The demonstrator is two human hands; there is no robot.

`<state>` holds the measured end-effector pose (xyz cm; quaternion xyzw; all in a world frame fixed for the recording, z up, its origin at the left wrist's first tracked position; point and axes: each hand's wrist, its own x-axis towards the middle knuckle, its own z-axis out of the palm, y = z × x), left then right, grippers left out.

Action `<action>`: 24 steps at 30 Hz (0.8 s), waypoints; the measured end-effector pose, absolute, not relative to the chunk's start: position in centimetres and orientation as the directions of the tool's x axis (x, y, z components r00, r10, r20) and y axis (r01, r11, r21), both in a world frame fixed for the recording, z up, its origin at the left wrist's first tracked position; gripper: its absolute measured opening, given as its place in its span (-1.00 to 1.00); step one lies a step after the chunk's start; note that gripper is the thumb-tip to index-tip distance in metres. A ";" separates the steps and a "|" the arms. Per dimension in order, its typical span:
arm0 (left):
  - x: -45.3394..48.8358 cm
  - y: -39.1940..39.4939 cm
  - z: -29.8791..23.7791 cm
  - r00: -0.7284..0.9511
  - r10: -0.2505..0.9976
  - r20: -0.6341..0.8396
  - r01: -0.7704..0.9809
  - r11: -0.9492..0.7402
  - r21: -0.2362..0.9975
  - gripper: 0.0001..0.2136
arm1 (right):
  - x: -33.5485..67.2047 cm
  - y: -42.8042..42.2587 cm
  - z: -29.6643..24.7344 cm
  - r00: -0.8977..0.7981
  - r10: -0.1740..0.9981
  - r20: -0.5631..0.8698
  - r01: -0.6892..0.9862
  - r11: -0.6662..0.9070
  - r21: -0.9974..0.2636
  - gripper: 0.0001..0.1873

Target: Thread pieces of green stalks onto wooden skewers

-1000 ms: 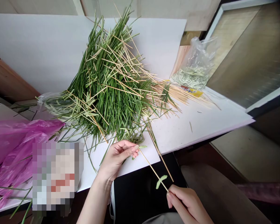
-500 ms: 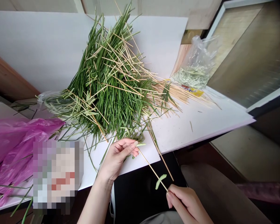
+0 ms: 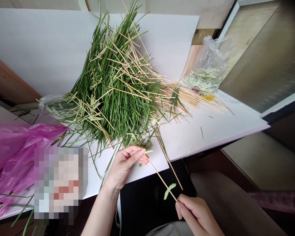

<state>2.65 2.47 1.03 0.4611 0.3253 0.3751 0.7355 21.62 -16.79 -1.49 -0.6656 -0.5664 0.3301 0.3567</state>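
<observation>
Bamboo skewer (image 3: 161, 178) pinched in right fingers (image 3: 180, 208); left fingers (image 3: 140, 155) seemingly closed on green leaf (image 3: 148, 151).

Light: bright, even, soft.
Shadows: faint, under the green leaves (image 3: 118, 98).
Glare: small highlights on the plastic bag (image 3: 208, 55), far right.
Distortion: wide-angle bowing towards the edges.
Focus: sharp; pixelated patch (image 3: 60, 185) near left.

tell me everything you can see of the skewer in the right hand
A thin, straight, pale wooden skewer slants from the right hand, which pinches its lower end, up to the left hand. A curved green leaf piece sits on it near the right hand. Its upper tip meets a pale green piece at the left hand's fingertips.
</observation>
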 end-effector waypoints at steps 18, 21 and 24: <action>2.5 2.3 1.1 0.468 0.870 -0.155 -0.245 0.296 0.923 -0.80 | 21.6 -16.7 -2.2 0.034 0.997 -0.064 0.545 -0.072 -0.835 -0.50; 2.4 2.3 1.2 0.475 0.867 -0.154 -0.233 0.293 0.927 -0.79 | 21.5 -16.6 -2.2 0.051 0.998 -0.028 0.545 -0.051 -0.837 -0.49; 2.5 2.3 1.2 0.489 0.859 -0.152 -0.214 0.287 0.934 -0.80 | 21.5 -16.6 -2.2 0.068 0.998 -0.003 0.536 -0.039 -0.844 -0.47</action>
